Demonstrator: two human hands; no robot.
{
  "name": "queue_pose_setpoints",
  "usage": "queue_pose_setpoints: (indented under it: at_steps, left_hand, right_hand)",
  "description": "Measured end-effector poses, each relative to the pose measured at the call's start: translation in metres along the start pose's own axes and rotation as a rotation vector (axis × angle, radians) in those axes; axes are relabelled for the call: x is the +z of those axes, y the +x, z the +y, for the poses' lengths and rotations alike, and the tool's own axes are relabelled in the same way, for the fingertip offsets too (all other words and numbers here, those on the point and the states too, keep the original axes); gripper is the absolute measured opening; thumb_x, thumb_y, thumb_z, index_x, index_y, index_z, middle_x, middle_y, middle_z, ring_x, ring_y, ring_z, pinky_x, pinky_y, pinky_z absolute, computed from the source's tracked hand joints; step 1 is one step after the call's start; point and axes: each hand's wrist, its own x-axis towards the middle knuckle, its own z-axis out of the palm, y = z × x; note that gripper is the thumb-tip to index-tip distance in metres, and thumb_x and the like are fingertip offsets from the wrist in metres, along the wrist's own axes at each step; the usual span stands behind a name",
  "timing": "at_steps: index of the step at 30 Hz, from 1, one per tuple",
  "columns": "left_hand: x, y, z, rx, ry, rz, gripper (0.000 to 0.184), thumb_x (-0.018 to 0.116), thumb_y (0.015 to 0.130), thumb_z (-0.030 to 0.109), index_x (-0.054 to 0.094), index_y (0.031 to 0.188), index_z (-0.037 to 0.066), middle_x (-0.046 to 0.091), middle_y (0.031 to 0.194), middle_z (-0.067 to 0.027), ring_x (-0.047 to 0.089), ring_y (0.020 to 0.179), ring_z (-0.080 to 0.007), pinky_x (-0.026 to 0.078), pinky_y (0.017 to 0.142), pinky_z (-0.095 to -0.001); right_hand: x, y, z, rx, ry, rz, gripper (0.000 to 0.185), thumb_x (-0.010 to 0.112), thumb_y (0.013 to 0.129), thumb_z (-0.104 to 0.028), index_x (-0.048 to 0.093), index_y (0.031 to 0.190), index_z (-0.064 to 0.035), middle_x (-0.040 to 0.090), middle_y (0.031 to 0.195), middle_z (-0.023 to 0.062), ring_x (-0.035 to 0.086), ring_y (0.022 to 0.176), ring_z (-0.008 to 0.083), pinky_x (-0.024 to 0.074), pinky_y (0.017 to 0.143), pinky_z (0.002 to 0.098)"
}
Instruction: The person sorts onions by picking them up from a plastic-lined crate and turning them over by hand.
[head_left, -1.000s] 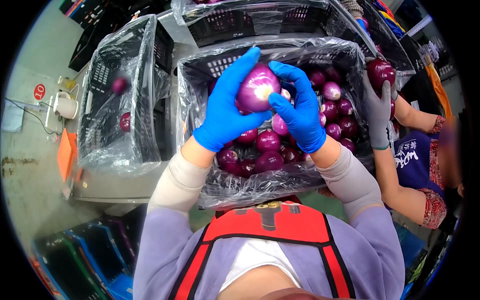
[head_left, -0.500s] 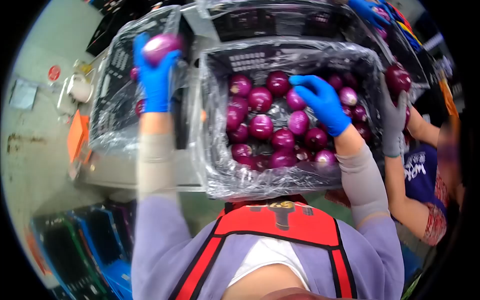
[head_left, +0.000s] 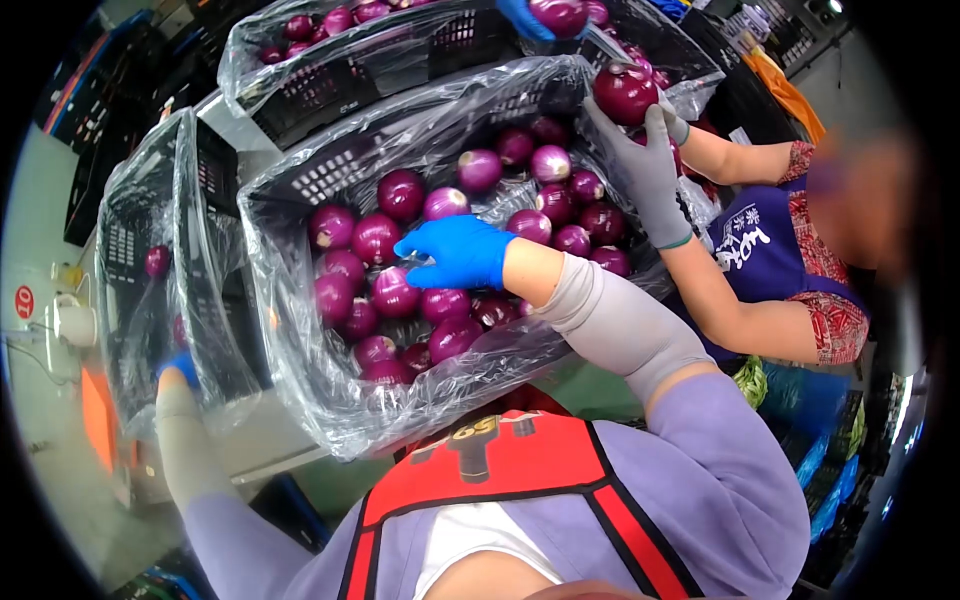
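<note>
My right hand (head_left: 458, 252), in a blue glove, hovers over the red onions in the middle plastic-lined black crate (head_left: 330, 175). Its fingers are apart, with no onion visible between them. Just below the fingertips lies a red onion (head_left: 395, 291); whether they touch it I cannot tell. At far left, my left hand (head_left: 180, 369), also blue-gloved, is low in the narrower lined crate (head_left: 215, 235). Plastic and the viewing angle hide its fingers. A lone red onion (head_left: 157, 261) sits in that crate, and another shows partly through the plastic near the hand.
At right, a co-worker's grey-gloved hands (head_left: 645, 175) hold a large red onion (head_left: 626, 94) over the middle crate's edge. Another person's blue-gloved hand (head_left: 527, 18) grips an onion at the back crate (head_left: 400, 80). An orange object (head_left: 98, 415) stands beside the left crate.
My left hand, earlier raised with a red onion, is now lower inside the left crate, and that onion is no longer visible in it. The view has turned; my right hand stays over the onions.
</note>
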Motion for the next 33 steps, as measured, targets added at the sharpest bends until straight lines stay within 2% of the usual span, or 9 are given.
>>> queue_pose_setpoints:
  at_steps: [15,21,24,25,26,28,30,32,33]
  left_hand:
    - [0.015,0.024,-0.004,-0.294,0.026,-0.053,0.070,0.032,0.092,0.058,0.038,0.138,0.006,0.047,0.135,-0.0214,0.049,0.121,-0.0348,0.040,0.099,-0.0432]
    - [0.030,0.078,-0.040,-0.471,0.301,-0.280,0.082,0.025,0.091,0.068,0.033,0.145,0.006,0.042,0.144,-0.0212,0.045,0.130,-0.0352,0.037,0.104,-0.0437]
    - [-0.003,0.081,-0.031,0.308,0.224,0.081,0.063,0.041,0.094,0.053,0.041,0.141,0.010,0.050,0.136,-0.0204,0.051,0.124,-0.0317,0.043,0.099,-0.0415]
    - [-0.017,-0.011,0.034,0.250,0.309,0.190,0.054,0.048,0.094,0.040,0.044,0.139,0.012,0.054,0.132,-0.0199,0.054,0.121,-0.0296,0.044,0.097,-0.0394]
    - [-0.035,-0.141,0.125,0.183,0.387,0.293,0.047,0.055,0.094,0.027,0.046,0.138,0.013,0.057,0.128,-0.0195,0.057,0.119,-0.0276,0.046,0.094,-0.0374]
    - [-0.042,-0.180,0.162,0.436,0.044,0.502,0.048,0.059,0.090,0.016,0.048,0.136,0.010,0.059,0.127,-0.0167,0.060,0.112,-0.0231,0.047,0.092,-0.0343]
    - [-0.047,-0.185,0.183,0.850,-0.216,0.667,0.049,0.062,0.088,0.007,0.051,0.135,0.008,0.060,0.127,-0.0133,0.062,0.105,-0.0178,0.047,0.091,-0.0315]
    - [-0.047,-0.258,0.244,1.076,-0.373,0.639,0.053,0.064,0.086,0.006,0.050,0.137,0.006,0.058,0.131,-0.0097,0.061,0.102,-0.0144,0.047,0.091,-0.0309]
    - [-0.043,-0.291,0.270,1.121,-0.504,0.516,0.054,0.064,0.085,0.005,0.049,0.137,0.007,0.056,0.133,-0.0090,0.059,0.105,-0.0147,0.046,0.092,-0.0304]
  right_hand:
    - [0.001,0.001,0.010,-0.020,-0.031,0.034,0.051,0.063,0.081,-0.040,0.061,0.121,-0.0095,0.067,0.106,0.0123,0.065,0.096,0.0300,0.0515,0.086,0.0386]
    - [-0.003,0.002,0.011,-0.040,0.030,0.126,0.049,0.066,0.080,-0.037,0.062,0.120,-0.0106,0.068,0.104,0.0128,0.066,0.093,0.0294,0.0515,0.084,0.0378]
    - [-0.017,0.014,0.025,-0.103,0.363,0.709,0.059,0.075,0.078,-0.016,0.052,0.132,-0.0059,0.062,0.105,0.0047,0.059,0.088,0.0134,0.0504,0.080,0.0296]
    - [-0.041,0.013,0.019,-0.203,0.529,0.898,0.052,0.072,0.078,-0.019,0.055,0.126,-0.0084,0.064,0.098,0.0074,0.062,0.089,0.0208,0.0509,0.084,0.0357]
    - [-0.050,0.023,0.047,-0.089,0.642,0.993,0.057,0.072,0.077,-0.013,0.051,0.129,-0.0027,0.061,0.104,0.0099,0.060,0.096,0.0210,0.0490,0.088,0.0350]
    - [-0.070,0.034,0.082,-0.174,0.367,1.365,0.077,0.081,0.071,-0.017,0.042,0.134,0.0036,0.050,0.122,0.0182,0.052,0.112,0.0275,0.0428,0.098,0.0368]
    - [-0.088,0.030,0.089,0.002,0.068,1.426,0.095,0.086,0.065,-0.024,0.034,0.139,0.0041,0.045,0.128,0.0219,0.047,0.118,0.0312,0.0381,0.103,0.0392]
    - [-0.093,0.042,0.109,0.040,0.129,1.362,0.105,0.086,0.068,-0.014,0.020,0.148,0.0007,0.036,0.139,0.0215,0.041,0.127,0.0293,0.0365,0.107,0.0358]
    - [-0.093,0.055,0.134,-0.085,0.330,1.292,0.114,0.087,0.067,-0.014,0.009,0.150,0.0007,0.035,0.141,0.0230,0.042,0.127,0.0277,0.0376,0.106,0.0355]
